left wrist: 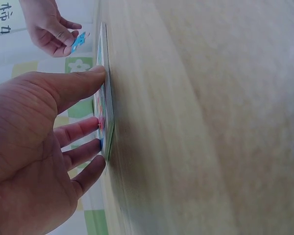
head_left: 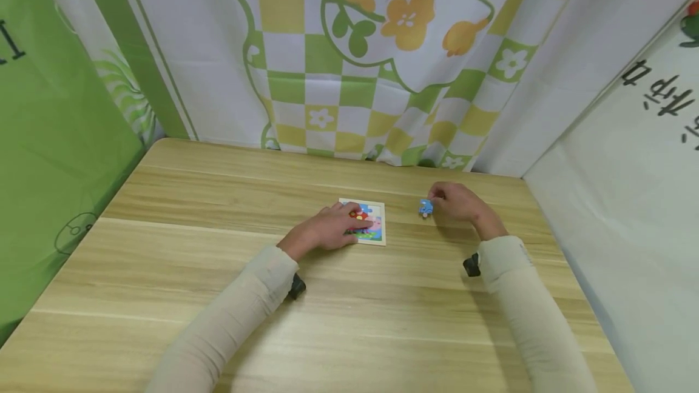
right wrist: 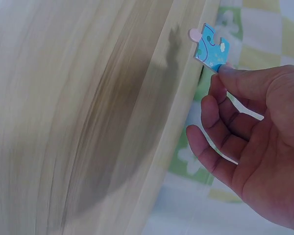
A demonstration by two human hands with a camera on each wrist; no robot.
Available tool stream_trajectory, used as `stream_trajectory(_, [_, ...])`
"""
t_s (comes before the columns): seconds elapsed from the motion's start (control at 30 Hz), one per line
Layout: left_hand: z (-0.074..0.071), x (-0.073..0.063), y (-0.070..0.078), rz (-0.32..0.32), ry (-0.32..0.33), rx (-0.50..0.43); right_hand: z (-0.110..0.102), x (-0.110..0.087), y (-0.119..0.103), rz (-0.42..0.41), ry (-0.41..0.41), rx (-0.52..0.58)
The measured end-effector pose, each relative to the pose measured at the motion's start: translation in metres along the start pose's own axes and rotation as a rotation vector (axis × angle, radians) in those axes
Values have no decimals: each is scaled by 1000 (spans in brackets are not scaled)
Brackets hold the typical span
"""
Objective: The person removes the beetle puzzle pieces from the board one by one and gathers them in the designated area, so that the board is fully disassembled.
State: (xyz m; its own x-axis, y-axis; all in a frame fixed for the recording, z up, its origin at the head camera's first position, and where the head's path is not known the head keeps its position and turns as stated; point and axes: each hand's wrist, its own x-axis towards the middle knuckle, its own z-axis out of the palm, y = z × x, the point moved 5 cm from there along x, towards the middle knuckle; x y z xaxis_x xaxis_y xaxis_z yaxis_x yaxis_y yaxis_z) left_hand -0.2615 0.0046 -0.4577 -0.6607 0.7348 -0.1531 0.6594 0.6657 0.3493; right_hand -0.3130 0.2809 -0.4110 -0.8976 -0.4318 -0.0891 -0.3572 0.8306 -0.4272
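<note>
A small jigsaw puzzle (head_left: 380, 236) in a pale frame lies flat on the table, with red, pink, blue and green printing. My left hand (head_left: 331, 227) rests on its left part and covers some of the picture. In the left wrist view, the thumb touches the near edge of the puzzle (left wrist: 109, 112) and the other fingers are spread over its face. To the right, my right hand (head_left: 459, 202) pinches a blue puzzle piece (head_left: 425, 207) above the table. The right wrist view shows this puzzle piece (right wrist: 211, 49) between thumb and index finger, its pink knob outward.
The wooden table (head_left: 218, 272) reaches back to a checked floral curtain (head_left: 360, 102). A green cloth (head_left: 49, 156) hangs at the left, and a white sheet with dark writing (head_left: 628, 187) at the right. Black wrist devices show under both sleeves.
</note>
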Motion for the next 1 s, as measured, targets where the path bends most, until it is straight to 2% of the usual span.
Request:
stream_trajectory(0.23, [1, 1, 0, -6, 5, 6, -4, -5, 22, 55, -30, 15])
stream_trajectory(0.5, [0, 2, 2, -13, 8, 6, 2, -6, 42, 133, -63, 51])
stream_trajectory(0.77, [-1, 2, 3, -11, 18, 4, -3, -5, 51, 155, -32, -5])
stream_trajectory(1.0, [-1, 1, 4, -18, 6, 12, 0, -2, 57, 183, -32, 5])
